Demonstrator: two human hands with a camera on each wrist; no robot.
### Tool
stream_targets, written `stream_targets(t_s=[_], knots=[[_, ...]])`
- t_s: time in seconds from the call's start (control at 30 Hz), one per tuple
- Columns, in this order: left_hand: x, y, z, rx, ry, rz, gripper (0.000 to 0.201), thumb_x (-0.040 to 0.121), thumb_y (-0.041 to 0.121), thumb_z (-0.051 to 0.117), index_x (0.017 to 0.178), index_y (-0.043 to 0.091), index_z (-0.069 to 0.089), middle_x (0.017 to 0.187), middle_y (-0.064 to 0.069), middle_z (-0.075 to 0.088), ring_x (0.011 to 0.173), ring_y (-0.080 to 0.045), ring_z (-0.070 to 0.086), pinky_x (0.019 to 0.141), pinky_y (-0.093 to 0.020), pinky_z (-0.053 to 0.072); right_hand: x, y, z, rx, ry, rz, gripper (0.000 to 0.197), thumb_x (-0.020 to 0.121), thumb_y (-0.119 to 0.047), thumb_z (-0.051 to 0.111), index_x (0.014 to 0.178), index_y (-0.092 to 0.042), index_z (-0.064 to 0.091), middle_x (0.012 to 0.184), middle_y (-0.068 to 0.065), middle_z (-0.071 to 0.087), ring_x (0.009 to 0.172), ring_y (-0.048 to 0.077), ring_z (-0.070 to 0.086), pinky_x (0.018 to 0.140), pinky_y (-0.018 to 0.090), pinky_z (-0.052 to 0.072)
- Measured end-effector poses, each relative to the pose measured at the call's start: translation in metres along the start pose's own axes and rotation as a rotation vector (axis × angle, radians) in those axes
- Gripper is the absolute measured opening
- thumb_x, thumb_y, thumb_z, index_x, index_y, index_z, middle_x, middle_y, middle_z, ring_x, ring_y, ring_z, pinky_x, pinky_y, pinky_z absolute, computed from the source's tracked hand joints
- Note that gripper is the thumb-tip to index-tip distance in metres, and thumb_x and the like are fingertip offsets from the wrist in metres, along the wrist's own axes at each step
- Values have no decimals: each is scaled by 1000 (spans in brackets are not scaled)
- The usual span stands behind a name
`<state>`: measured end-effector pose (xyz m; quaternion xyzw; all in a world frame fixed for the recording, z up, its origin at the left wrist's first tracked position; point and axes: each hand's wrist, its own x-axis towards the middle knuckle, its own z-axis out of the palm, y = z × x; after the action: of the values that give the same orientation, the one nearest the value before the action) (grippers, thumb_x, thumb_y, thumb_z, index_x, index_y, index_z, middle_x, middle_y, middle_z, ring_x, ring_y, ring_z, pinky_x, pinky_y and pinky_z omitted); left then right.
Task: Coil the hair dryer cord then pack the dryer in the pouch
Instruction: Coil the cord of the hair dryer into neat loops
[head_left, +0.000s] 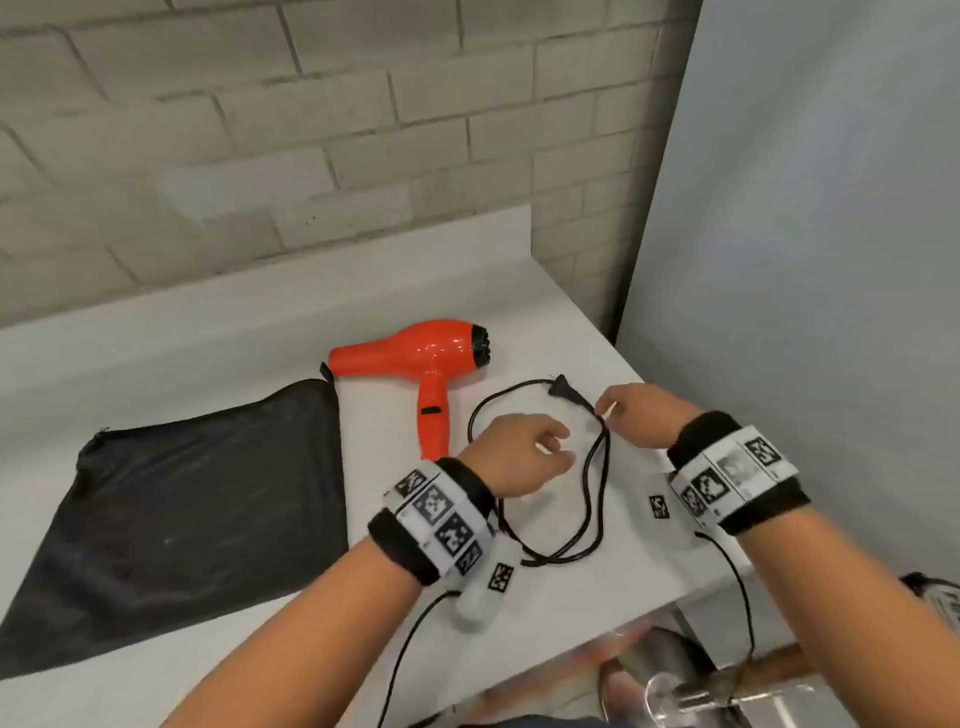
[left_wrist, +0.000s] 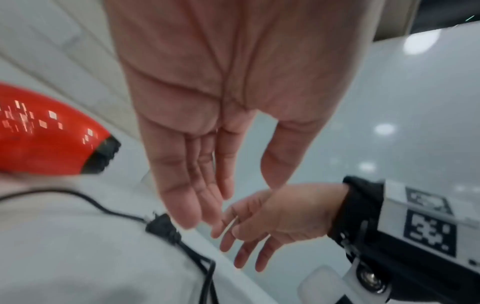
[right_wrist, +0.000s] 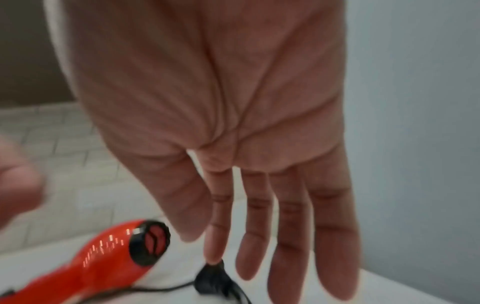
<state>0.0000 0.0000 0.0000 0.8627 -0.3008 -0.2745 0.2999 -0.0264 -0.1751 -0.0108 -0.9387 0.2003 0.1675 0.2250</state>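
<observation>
An orange-red hair dryer (head_left: 415, 358) (left_wrist: 46, 135) (right_wrist: 109, 257) lies on its side on the white counter (head_left: 208, 338), nozzle pointing left. Its black cord (head_left: 592, 483) lies in loose loops to the right, and the plug (head_left: 563, 392) (left_wrist: 163, 226) (right_wrist: 210, 275) rests at the far end. A flat black pouch (head_left: 197, 493) lies left of the dryer. My left hand (head_left: 561, 447) (left_wrist: 207, 195) hovers over the loops with straight fingers, holding nothing. My right hand (head_left: 608, 408) (right_wrist: 259, 236) is open just right of the plug, its index tip close above it.
A brick wall runs behind the counter, and a grey panel (head_left: 805, 208) closes off the right side. The counter's front edge cuts diagonally at lower right, with shiny metal objects (head_left: 675, 691) below it. Small printed markers (head_left: 658, 506) lie on the counter.
</observation>
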Motion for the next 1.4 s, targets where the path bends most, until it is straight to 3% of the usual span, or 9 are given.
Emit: stream_targets(t_s=[0.1, 0.27, 0.43, 0.57, 0.7, 0.87, 1.0, 1.17, 1.4], knots=[[36, 8, 13, -6, -75, -90, 43, 90, 19, 48, 131, 7, 44, 132, -10, 52, 120, -25, 49, 100, -28, 39, 10, -1, 7, -99, -26, 80, 28, 92, -13, 45, 115, -4, 57, 123, 12, 58, 115, 27, 52, 90, 26, 42], [69, 1, 32, -33, -210, -213, 45, 91, 7, 41, 135, 0, 36, 136, -19, 46, 123, -33, 49, 99, -39, 46, 19, -4, 17, -159, -89, 190, 35, 84, -23, 59, 57, -14, 40, 61, 2, 45, 59, 19, 48, 50, 22, 38], [77, -5, 35, -220, -258, -231, 51, 90, 14, 49, 136, 4, 32, 127, -17, 55, 112, -24, 58, 90, -33, 49, 22, -7, 20, -191, -99, 193, 40, 84, -24, 62, 57, -14, 35, 111, 12, 66, 78, 24, 62, 54, 19, 39], [71, -9, 30, -406, -212, -173, 26, 92, 10, 45, 116, 3, 51, 81, -6, 60, 51, -1, 63, 55, -16, 51, 19, -10, 17, -277, -73, 159, 25, 85, -14, 58, 64, -9, 47, 120, 13, 63, 88, 20, 53, 82, 27, 47], [53, -10, 9, -404, 25, -61, 22, 91, 6, 43, 106, 10, 59, 67, 0, 52, 45, -1, 58, 49, -13, 49, 7, -6, 7, -258, -73, 151, 33, 88, -7, 52, 58, -7, 38, 125, 15, 59, 103, 22, 58, 93, 28, 44], [30, -15, -4, -93, 43, -12, 28, 94, 19, 42, 104, 6, 64, 76, -2, 57, 67, -14, 54, 53, -15, 44, 4, -1, -15, 681, 119, 45, 11, 82, 4, 54, 90, -4, 52, 69, 7, 57, 44, 15, 61, 53, 27, 57], [16, 1, 2, -119, -239, -20, 52, 93, 47, 33, 106, 7, 63, 77, 9, 59, 68, -5, 53, 64, -16, 44, 4, -13, -15, 1049, 221, -67, 30, 82, 9, 55, 109, -1, 49, 75, 8, 49, 51, 15, 55, 45, 24, 56], [12, -4, 7, -229, -121, 30, 28, 91, 10, 49, 116, 3, 57, 68, 5, 54, 54, 1, 56, 48, -6, 46, 13, -2, -1, 1212, 244, -72, 33, 88, -1, 54, 120, 6, 48, 83, 10, 55, 51, 11, 60, 49, 20, 55], [19, -6, -7, -477, -63, 7, 28, 93, 1, 40, 118, -3, 53, 78, -4, 48, 67, -9, 47, 59, -23, 57, -13, 25, 19, 358, -288, -350, 29, 99, -21, 36, 105, -21, 64, 79, -7, 53, 74, 8, 46, 75, 18, 37]])
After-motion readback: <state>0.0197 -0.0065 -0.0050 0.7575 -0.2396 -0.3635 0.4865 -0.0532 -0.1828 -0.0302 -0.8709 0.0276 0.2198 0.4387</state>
